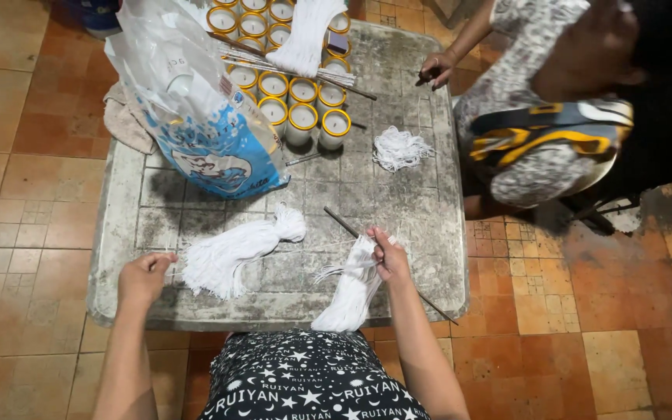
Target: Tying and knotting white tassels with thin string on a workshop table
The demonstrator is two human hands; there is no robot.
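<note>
My right hand grips a bundle of white wick strings that hangs over the near edge of the worn grey table. A thin dark stick lies across the table and passes under that hand. My left hand is closed at the near left of the table, pinching the tips of strands from a second tied white string bundle lying on the table.
Several yellow-rimmed candle jars stand at the far end, with more white strings and thin sticks on top. A white and blue plastic bag stands at left. A small loose string pile lies right. Another person's hand rests on the far right edge.
</note>
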